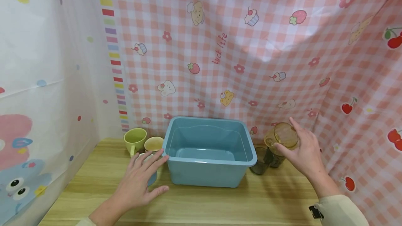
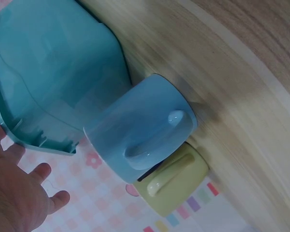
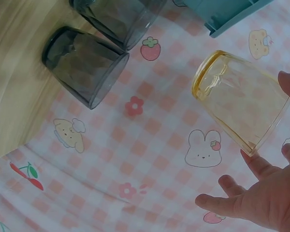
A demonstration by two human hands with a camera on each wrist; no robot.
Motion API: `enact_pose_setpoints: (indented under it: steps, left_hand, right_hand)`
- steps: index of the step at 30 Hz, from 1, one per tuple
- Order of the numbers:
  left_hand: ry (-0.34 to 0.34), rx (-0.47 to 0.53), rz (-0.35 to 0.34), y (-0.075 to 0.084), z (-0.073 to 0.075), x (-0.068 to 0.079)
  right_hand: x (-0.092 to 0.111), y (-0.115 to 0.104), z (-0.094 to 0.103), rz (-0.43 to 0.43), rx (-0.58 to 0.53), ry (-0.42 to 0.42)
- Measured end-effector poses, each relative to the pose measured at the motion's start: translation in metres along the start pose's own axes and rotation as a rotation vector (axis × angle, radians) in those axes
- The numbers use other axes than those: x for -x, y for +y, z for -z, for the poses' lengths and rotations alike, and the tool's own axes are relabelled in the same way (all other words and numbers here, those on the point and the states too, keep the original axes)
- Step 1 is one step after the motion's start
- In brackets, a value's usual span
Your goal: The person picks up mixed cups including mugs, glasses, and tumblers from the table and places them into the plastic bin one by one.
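My right hand (image 1: 303, 154) holds a clear amber drinking glass (image 1: 285, 136) by its rim, thumb on one side and fingertips on the other. In the right wrist view the glass (image 3: 244, 104) is raised off the table, its base away from the palm. Two dark grey glasses (image 3: 84, 65) stand below it, right of a blue plastic basin (image 1: 207, 174). At the basin's left rim my left hand (image 1: 135, 180) spreads its fingers, fingertips close to the edge. Beneath that hand is a blue mug (image 2: 140, 128), partly hidden by it in the head view.
Left of the basin, a green mug (image 1: 135, 141) and a pale yellow cup (image 1: 154, 144) stand near the back. The basin has nothing inside. A pink checked cloth (image 1: 220, 86) hangs right behind the wooden table (image 1: 201, 205), with more cloth at both sides.
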State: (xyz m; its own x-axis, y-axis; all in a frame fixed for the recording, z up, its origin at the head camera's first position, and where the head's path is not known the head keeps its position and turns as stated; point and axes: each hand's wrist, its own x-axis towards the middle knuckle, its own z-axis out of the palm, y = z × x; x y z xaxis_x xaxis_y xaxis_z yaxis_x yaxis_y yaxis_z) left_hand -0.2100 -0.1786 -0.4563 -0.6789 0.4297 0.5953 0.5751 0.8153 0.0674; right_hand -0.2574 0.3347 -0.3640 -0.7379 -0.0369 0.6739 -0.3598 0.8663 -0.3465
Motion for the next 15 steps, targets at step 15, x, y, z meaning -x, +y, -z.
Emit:
enact_pose_setpoints:
  steps: [15]
  left_hand:
    - [-0.010,-0.010,0.000,0.002,0.002,0.000]
  right_hand:
    - [-0.017,-0.016,-0.010,0.041,-0.012,-0.022]
